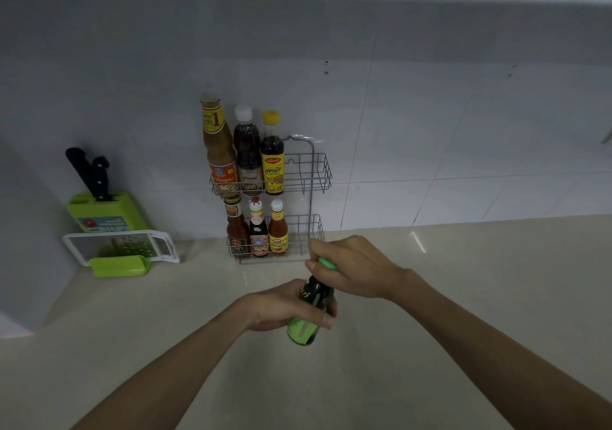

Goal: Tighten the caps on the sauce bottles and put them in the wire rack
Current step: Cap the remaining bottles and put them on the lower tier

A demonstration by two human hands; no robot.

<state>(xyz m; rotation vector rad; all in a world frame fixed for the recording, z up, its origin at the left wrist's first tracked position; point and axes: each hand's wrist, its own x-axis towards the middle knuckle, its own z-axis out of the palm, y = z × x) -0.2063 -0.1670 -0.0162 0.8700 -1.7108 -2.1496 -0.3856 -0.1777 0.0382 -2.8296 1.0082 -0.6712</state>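
Observation:
My left hand [281, 307] grips the body of a dark sauce bottle with a green label [306, 325], held tilted above the counter. Around its green cap [326, 264] my right hand [351, 265] is closed. Just behind, a grey two-tier wire rack [314, 177] stands against the tiled wall. The upper tier holds three tall bottles [246, 154] on its left side. Three smaller sauce bottles [260, 230] fill the left of the lower tier. The right end of both tiers is bare wire.
A green knife block [102, 212] with black-handled knives stands at the back left. In front of it lie a white grater [132, 245] and a green holder [119, 265]. The beige counter [463, 297] stretches right and toward me.

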